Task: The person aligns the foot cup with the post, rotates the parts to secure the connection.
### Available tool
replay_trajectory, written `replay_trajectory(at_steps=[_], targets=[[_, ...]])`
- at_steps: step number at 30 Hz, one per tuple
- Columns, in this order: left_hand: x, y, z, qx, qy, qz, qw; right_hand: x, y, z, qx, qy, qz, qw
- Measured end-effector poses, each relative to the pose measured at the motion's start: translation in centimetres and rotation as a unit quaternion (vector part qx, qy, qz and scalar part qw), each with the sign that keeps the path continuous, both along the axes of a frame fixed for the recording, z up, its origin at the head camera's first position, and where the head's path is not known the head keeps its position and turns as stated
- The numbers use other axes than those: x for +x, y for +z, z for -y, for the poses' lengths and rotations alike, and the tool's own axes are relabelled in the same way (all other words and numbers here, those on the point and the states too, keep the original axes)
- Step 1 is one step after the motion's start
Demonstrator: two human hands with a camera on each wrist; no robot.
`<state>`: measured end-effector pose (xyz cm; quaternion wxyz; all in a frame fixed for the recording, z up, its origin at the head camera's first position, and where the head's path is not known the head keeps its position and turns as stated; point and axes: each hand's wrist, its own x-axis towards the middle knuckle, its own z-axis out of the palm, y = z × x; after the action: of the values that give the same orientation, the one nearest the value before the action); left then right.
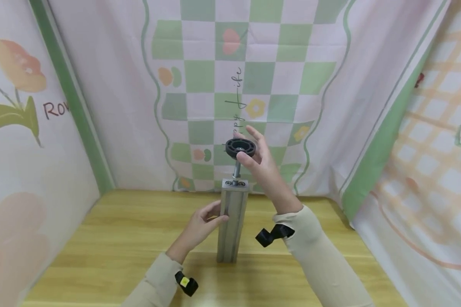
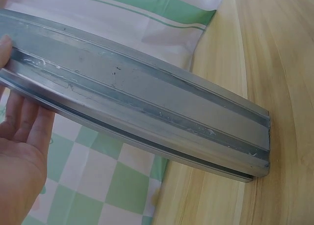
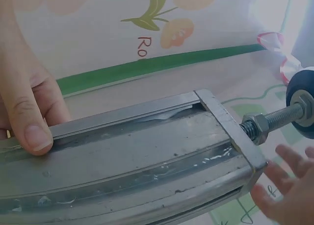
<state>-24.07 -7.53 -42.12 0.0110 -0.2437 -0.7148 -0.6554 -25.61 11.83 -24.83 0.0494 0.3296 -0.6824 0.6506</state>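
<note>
An aluminium profile [image 1: 233, 226] stands upright on the wooden table, its side grooves visible in the left wrist view. My left hand [image 1: 203, 221] holds it at mid-height, thumb on the near face and fingers round the side. An end plate [image 3: 230, 129] caps the top. From this plate rises a threaded rod [image 1: 237, 169] with a hex nut [image 3: 261, 127], topped by a round black levelling foot [image 1: 230, 150]. My right hand [image 1: 266, 166] is spread beside the foot, its thumb tip overlapping the rim in the head view. In the right wrist view its fingers [image 3: 282, 181] look loose.
The wood-grain table [image 1: 138, 238] lies under the profile. Printed cloth [image 1: 199, 76] with green checks hangs behind, and more cloth stands at the left [image 1: 19, 170] and right [image 1: 438, 192]. Black wrist mounts [image 1: 274, 234] sit on both sleeves.
</note>
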Motion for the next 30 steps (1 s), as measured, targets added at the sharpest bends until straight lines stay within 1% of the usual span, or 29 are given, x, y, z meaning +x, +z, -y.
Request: replay_trajectory(at_steps=[3, 5, 9, 12, 17, 24, 30], targets=[[0.0, 0.0, 0.1, 0.0, 0.006, 0.003, 1.0, -0.3, -0.2, -0.1, 0.011, 0.035, -0.025, 0.999], [0.0, 0.0, 0.2, 0.0, 0.006, 0.001, 1.0, -0.5, -0.2, -0.2, 0.01, 0.062, -0.029, 0.9976], [-0.2, -0.1, 0.2, -0.002, 0.005, 0.003, 1.0, -1.0, -0.3, -0.1, -0.03, 0.132, 0.005, 0.9907], [-0.2, -0.1, 0.1, -0.005, 0.004, 0.005, 1.0, -1.2, -0.3, 0.0, -0.062, 0.16, 0.038, 0.9844], [-0.3, 0.0, 0.0, -0.007, 0.001, 0.001, 1.0, -1.3, -0.4, -0.1, -0.084, 0.167, 0.061, 0.9805], [-0.1, 0.0, 0.0, -0.009, -0.002, -0.008, 0.9999, -1.5, -0.8, -0.3, -0.084, 0.173, 0.051, 0.9799], [0.1, 0.0, -0.1, -0.008, 0.002, -0.009, 0.9999, -1.4, -1.0, -0.3, -0.078, 0.16, 0.039, 0.9833]])
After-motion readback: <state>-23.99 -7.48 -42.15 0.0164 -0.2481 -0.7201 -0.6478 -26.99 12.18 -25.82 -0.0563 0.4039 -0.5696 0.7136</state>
